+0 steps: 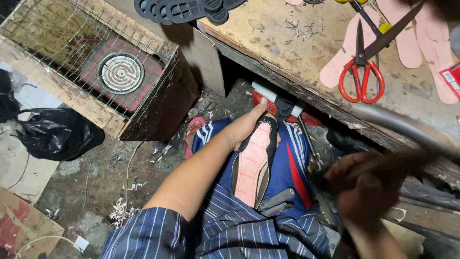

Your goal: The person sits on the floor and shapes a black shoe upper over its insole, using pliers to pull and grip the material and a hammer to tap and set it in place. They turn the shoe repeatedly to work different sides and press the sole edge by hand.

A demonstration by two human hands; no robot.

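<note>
In the head view, the left hand [247, 125] at centre frame clamps a shoe [254, 163], pink sole up, on the lap. The right hand [369, 184], lower right, is blurred, closed round a hammer handle [407, 127]. Red scissors [362, 72] lie on the workbench [287, 48], upper right.

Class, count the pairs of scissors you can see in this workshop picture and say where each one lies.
1. The red-handled scissors lie open on the wooden workbench, across a pink insole. A yellow handle at the top edge may belong to a second, mostly hidden tool.
</note>
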